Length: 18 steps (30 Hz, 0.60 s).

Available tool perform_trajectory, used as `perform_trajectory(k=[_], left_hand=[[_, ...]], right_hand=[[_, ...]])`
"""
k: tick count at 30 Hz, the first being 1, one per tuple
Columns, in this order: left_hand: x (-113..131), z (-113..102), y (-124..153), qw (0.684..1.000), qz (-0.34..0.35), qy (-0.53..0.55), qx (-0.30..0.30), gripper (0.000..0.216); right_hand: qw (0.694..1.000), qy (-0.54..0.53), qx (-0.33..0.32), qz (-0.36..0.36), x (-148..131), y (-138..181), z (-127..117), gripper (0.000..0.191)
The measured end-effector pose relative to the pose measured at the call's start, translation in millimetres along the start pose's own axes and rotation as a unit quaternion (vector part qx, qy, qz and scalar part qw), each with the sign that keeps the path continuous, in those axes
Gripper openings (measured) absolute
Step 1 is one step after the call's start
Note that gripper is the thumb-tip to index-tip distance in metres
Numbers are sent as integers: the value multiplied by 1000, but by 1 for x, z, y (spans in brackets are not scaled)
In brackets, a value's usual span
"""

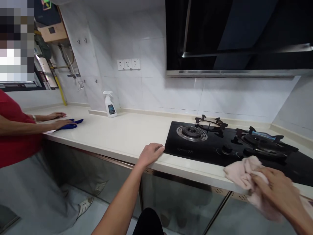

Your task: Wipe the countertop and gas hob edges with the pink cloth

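Cloth [241,171], pale pink and crumpled, lies over the front edge of the tabletop [117,130] at my right, with part of it hanging below that edge. From the head camera I see my right hand [278,189] on it, the grip closed and pinching the bunched fabric. The cloth's upper part overlaps the front of the black hob [202,156] in my view; I cannot tell whether it touches the glass.

My left hand [150,155] rests on the tabletop just beside the hob's front left corner, its grip loosely spread and holding nothing.

On the hob I make out a left burner [192,132] without a pan support over it, a rear pan support [210,124] and a right burner [262,143] inside its own support. A white spray bottle [110,106] stands upright near the wall. Farther left, a co-worker in a red top [12,130] has one hand [62,124] on a blue cloth [70,126].
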<state>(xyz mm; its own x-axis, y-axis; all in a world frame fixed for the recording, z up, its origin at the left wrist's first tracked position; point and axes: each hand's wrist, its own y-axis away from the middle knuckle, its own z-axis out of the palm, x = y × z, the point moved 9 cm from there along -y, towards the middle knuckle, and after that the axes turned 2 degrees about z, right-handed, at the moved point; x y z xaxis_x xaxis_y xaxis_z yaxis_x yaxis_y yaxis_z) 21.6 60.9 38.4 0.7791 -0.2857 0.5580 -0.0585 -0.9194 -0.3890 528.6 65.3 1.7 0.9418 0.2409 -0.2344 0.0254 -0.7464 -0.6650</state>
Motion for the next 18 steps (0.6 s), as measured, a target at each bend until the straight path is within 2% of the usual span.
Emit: perform_trajectory(k=[6, 9, 12, 15, 18], left_hand=[[2, -2, 2, 999, 14, 29, 13, 52], [0, -2, 1, 998, 13, 58, 15, 53], [-8, 0, -1, 994, -5, 111, 19, 56], [-20, 0, -4, 983, -29, 179, 21, 62], [-30, -3, -5, 967, -45, 249, 38, 64]], right_hand=[[983, -140, -78, -92, -152, -12, 37, 36], [959, -234, -111, -112, -225, -18, 51, 32], [920, -331, -162, -135, -295, -23, 67, 29], [891, -373, -192, -173, -351, -21, 76, 26], [880, -383, -198, -201, -382, -12, 76, 24]])
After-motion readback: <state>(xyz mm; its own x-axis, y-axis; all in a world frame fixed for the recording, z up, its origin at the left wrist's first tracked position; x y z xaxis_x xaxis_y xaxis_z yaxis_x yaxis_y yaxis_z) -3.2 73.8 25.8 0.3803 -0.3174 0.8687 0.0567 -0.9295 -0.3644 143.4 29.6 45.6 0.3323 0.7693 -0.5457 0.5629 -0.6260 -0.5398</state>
